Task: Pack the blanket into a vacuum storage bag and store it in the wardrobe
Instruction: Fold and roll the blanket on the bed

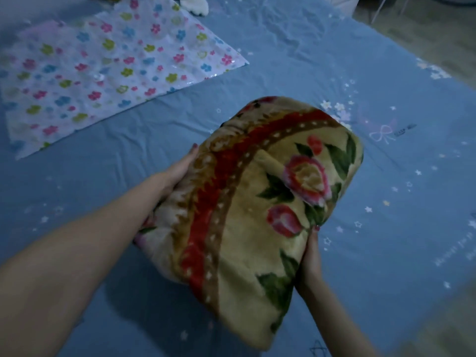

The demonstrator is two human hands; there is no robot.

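Far left: vacuum storage bag (103,70) lies flat on the blue bedsheet (296,60), flower print up, well apart from the bundle; I cannot tell which edge is the mouth, so find it before you carry anything over.

Left hand (177,171): flat against the left side of the folded blanket (247,207), fingers straight and close together, pressing in; the lower fingers are hidden behind the plush.

Centre: blanket sits as a thick roll on the sheet, near you, right of the bag; it looks soft and springy, likely to unfold if you ease the squeeze.

Right hand (311,256): fingers laid along the near right edge, held together; thumb hidden.

Keep both palms pressing inward; lift the bundle as one; aim its narrow end at the bag.
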